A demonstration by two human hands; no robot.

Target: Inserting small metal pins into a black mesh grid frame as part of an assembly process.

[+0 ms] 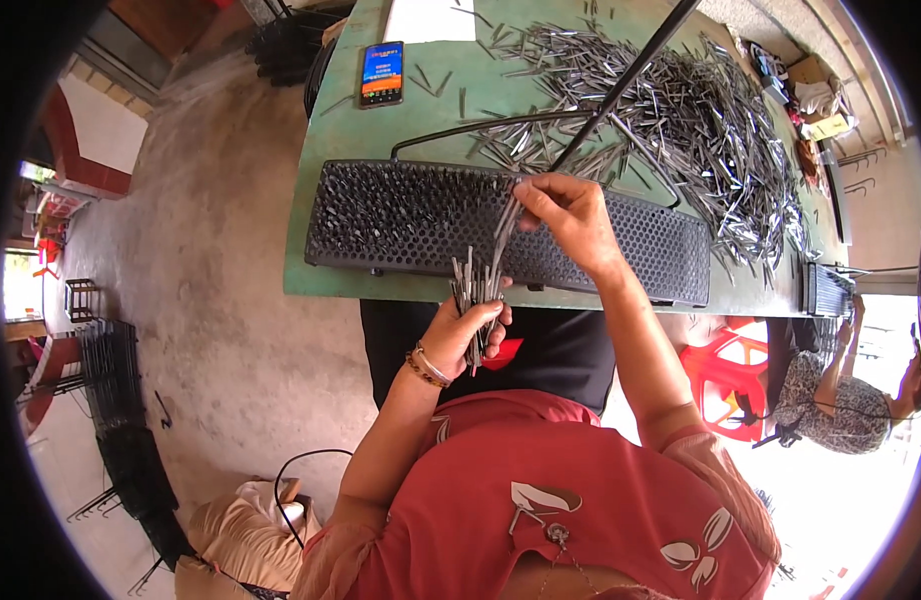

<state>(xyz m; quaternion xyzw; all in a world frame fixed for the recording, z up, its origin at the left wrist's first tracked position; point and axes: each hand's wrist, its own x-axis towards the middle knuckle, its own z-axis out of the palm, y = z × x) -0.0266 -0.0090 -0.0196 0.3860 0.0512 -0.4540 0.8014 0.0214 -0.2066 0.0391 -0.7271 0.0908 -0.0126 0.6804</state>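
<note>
While the left hand (453, 336) clutches thin, straight grey strips (469, 288), right hand (578, 222) pinching several more

I can't make out any wording from here: the phone (370, 76) lying on the green surface (333, 130) shows short pale lines of print on its blue-and-orange screen (384, 72), too small to read.

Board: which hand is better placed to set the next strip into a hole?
Likely the right hand: it pinches strips over the board, whereas the left hand clutches a bundle at the near edge.
</note>
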